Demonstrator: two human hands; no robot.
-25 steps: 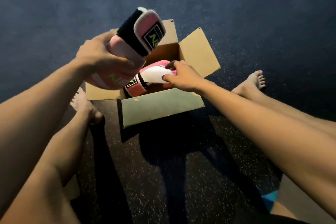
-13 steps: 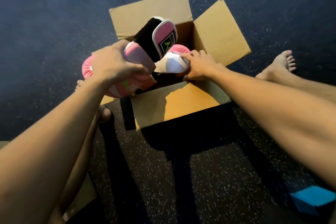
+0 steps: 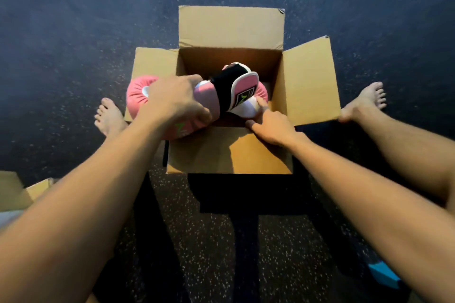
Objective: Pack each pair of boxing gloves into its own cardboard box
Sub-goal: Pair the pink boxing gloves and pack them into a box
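Glove (image 3: pixel 206 98) in left hand (image 3: pixel 172 101) over box (image 3: pixel 229 152); right hand's (image 3: pixel 273 125) hold unclear.

Left hand (image 3: pixel 172 103) grips pink glove (image 3: pixel 206 96) over box (image 3: pixel 231 29); right hand (image 3: pixel 273 126) touches second glove (image 3: pixel 263 90).

A dark rubbery floor (image 3: pixel 73 19) flecked with pale specks is stretching across the whole room. Two bare feet are resting on it well apart, the left foot (image 3: pixel 109 115) with its toes pointing away, the right foot (image 3: pixel 366 101) turning slightly outward. A heavy black shadow (image 3: pixel 246 192) is falling on the near floor. At the lower right edge something bright blue (image 3: pixel 384 273) is lying, perhaps a block; it is cut off.
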